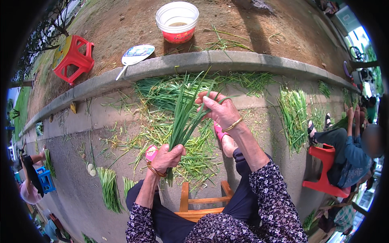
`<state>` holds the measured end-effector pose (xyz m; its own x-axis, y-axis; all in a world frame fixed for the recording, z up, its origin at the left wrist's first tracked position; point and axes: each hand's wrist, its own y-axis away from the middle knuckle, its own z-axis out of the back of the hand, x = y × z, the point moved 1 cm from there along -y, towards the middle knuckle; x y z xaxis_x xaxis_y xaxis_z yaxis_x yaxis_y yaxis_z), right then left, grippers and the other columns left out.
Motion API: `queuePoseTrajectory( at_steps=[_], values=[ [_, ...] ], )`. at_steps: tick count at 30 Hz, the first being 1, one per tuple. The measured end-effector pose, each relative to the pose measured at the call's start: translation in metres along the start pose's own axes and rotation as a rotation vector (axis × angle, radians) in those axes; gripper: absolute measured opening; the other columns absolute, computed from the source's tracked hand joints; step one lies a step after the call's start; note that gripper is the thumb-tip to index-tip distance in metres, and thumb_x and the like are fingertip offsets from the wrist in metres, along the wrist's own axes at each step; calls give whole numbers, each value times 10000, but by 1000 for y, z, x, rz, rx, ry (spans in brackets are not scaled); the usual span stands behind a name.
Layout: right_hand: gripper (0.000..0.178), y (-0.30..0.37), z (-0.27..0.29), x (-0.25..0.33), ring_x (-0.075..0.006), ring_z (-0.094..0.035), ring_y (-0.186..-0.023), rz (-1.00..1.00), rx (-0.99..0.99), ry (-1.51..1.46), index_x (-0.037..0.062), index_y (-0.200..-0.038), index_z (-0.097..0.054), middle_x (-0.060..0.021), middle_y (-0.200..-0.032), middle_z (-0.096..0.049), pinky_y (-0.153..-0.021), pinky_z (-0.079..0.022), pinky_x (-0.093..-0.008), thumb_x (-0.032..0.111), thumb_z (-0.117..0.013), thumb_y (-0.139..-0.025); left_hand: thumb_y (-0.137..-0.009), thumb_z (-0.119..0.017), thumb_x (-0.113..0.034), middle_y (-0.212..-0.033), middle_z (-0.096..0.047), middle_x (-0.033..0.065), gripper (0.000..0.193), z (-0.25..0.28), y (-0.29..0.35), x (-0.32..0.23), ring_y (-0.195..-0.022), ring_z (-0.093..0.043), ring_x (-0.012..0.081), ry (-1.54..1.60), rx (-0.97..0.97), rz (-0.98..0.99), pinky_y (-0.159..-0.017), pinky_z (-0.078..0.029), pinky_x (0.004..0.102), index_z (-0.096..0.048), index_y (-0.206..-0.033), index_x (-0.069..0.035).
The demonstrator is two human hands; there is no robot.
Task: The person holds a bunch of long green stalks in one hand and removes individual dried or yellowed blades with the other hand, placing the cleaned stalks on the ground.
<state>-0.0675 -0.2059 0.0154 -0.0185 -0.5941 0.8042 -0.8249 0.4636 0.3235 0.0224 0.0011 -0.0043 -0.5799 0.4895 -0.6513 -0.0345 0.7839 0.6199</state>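
A bunch of long green garlic chives (183, 121) stands upright before me, its stem ends down and its leaf tips fanned out. My left hand (167, 157) is closed round the lower stems. At the upper right of the bunch, my right hand (219, 108) has its thumb and fingers bent together on a few chive blades. Below and beyond both hands lies a pile of loose chives (156, 94), dark green near the curb. Yellowish trimmings (194, 162) are strewn between my feet in pink shoes.
A concrete curb (227, 60) runs across ahead, with a white-and-red bucket (177, 24), a hand fan (137, 54) and a red stool (75, 60) beyond. Chive bundles lie left (108, 188) and right (293, 117). A person (348, 150) sits at right on a red chair (324, 174).
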Motion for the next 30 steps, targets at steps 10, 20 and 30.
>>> queuePoseTrajectory(
  at_steps=[10, 20, 30],
  values=[
    [188, 6, 18, 24, -132, -551, -617, 107, -53, 41, 8, -911, -576, -67, -773, -597, -545, -451, -255, 166, -538, -815, -814, -545, -301, -520, -362, -73, 278, 6, 1, 2, -406, -274, 14, -79, -28, -54, -372, -206, 164, -527, -744, -33],
    [186, 6, 30, 28, -93, -541, -561, 165, -142, 135, 13, -893, -608, -39, -684, -593, -490, -456, -214, 158, -597, -777, -806, -551, -340, -476, -352, -87, 289, 7, 1, 1, -402, -293, 12, -144, -54, -115, -372, -196, 184, -572, -749, -58],
    [150, 7, 39, 33, -69, -523, -521, 232, -171, 208, 17, -869, -619, -25, -644, -589, -466, -434, -193, 119, -612, -759, -811, -556, -301, -481, -370, -80, 264, 11, 4, -3, -417, -309, 16, -216, -90, -160, -382, -207, 192, -588, -738, -49]
  ],
)
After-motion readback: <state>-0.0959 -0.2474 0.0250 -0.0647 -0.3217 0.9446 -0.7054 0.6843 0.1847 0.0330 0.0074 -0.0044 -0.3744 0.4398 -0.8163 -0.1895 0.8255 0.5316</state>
